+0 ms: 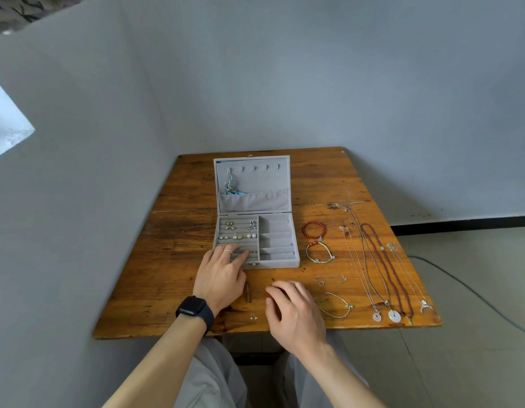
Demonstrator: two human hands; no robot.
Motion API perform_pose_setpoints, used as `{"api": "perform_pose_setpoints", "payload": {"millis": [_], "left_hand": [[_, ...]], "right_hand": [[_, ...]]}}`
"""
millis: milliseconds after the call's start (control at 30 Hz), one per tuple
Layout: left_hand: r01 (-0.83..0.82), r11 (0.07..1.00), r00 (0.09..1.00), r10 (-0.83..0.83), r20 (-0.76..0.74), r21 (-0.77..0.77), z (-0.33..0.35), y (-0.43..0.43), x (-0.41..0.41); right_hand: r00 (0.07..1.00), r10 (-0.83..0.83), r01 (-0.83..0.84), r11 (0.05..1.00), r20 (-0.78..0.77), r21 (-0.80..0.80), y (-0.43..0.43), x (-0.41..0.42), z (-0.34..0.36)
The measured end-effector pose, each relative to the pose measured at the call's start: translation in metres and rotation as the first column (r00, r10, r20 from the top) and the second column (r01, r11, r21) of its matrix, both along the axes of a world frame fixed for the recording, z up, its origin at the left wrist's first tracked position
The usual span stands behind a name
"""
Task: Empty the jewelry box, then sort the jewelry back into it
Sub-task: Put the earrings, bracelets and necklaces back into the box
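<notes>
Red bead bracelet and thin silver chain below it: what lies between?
Head view: a pale bracelet with a red bead lies on the table between them.

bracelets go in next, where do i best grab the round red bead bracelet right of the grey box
Best bet: pinch the red bead bracelet on its right arc, coming straight down with the right hand. It lies flat as an open loop on the wooden table, so a fingertip can drop inside the ring; the grey felt jewelry box wall crowds its left side.
</notes>
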State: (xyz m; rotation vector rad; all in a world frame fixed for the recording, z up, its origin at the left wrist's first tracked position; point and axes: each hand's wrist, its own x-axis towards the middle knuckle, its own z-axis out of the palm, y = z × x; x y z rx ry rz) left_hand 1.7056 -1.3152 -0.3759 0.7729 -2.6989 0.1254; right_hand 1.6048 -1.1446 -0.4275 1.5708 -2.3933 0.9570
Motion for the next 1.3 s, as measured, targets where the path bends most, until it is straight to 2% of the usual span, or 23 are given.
{"api": "perform_pose_setpoints", "payload": {"millis": [200, 300, 400, 567, 733, 833, 1000, 1167, 1300], "left_hand": [[-0.018, 0.997, 0.999, 0.021, -0.042, 0.073, 0.011, -0.002, -0.001], [0.018, 0.993, 0.998, -0.010, -0.060, 0.119, 0.018, -0.004, -0.008], [0.035, 0.990, 0.999, -0.030, -0.038, 0.138, 0.025, -0.008, -0.024], [0.043, 0.989, 0.999, -0.042, -0.003, 0.141, 0.031, -0.008, -0.065], [0.106, 0.982, 0.990, -0.120, 0.077, 0.156, 0.027, -0.006, -0.112], [0.135, 0.981, 0.981, -0.152, 0.122, 0.138, 0.023, -0.007, -0.141], [0.170, 0.979, 0.956, -0.192, 0.221, 0.113, 0.022, -0.005, -0.180], [0.208, 0.978, 0.895, -0.189, 0.405, -0.004, 0.017, 0.002, -0.203], [0.238, 0.969, 0.883, -0.187, 0.430, -0.068, 0.014, 0.006, -0.208]], "right_hand": [[0.999, 0.034, -0.034, 0.999, 0.025, 0.009, 0.000, -0.002, 0.003], [0.995, 0.083, -0.087, 0.993, 0.055, 0.084, 0.000, -0.007, 0.008], [0.979, 0.115, -0.138, 0.982, 0.170, 0.130, 0.000, -0.021, 0.016], [0.969, 0.010, -0.033, 0.995, 0.247, 0.090, 0.005, -0.065, 0.036], [0.961, -0.188, 0.162, 0.977, 0.201, 0.142, 0.009, -0.121, 0.043], [0.955, -0.237, 0.197, 0.956, 0.178, 0.219, 0.008, -0.142, 0.043], [0.983, -0.103, 0.050, 0.946, 0.151, 0.321, 0.005, -0.150, 0.037], [0.996, -0.077, 0.060, 0.960, 0.053, 0.275, 0.006, -0.149, 0.031], [0.997, -0.071, 0.074, 0.966, -0.020, 0.248, 0.007, -0.142, 0.029]]}}
